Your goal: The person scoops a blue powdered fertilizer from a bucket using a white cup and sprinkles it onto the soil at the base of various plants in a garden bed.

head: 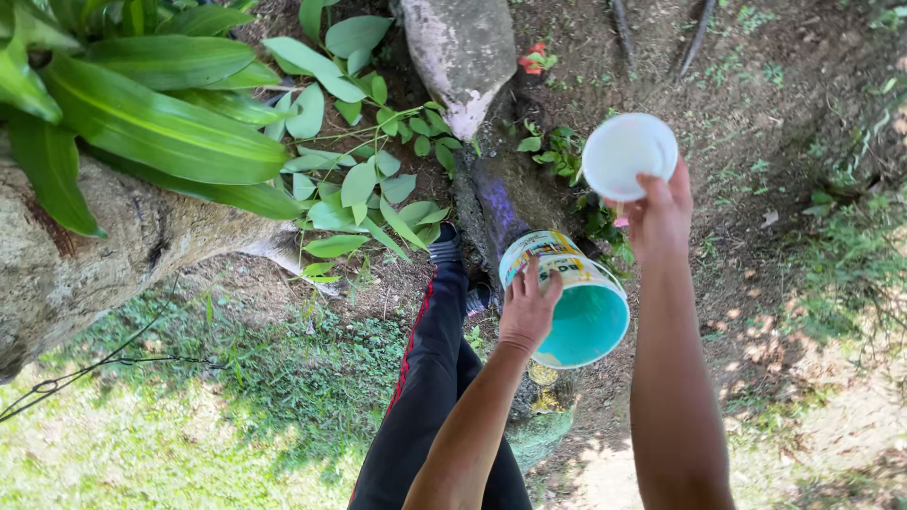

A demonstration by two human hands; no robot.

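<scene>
- We see the left hand (525, 307) wrapped around the side of a small plastic bucket (567, 297); its fingers are curled snugly against the labelled wall and the thumb is hidden from us.
- The bucket sits near the middle of the view, held in the air above bare soil. It is tipped over, so its long axis runs on a slant from upper left to lower right, and the open mouth points down-right toward the camera, showing a turquoise inside.
- The right hand (660, 217) pinches a round white lid (628, 155) by its lower edge; the fingertips are closed on the rim and the lid's flat face is turned toward us.
- Lid and bucket are apart, the lid up and to the right of the bucket.
- Below the bucket we make out a leg in dark trousers with a red stripe (425, 378) and a dark shoe (445, 246).
- A pale tree trunk (85, 255) with broad green leaves (151, 123) fills the left, and grass (236, 425) spreads beneath it.
</scene>
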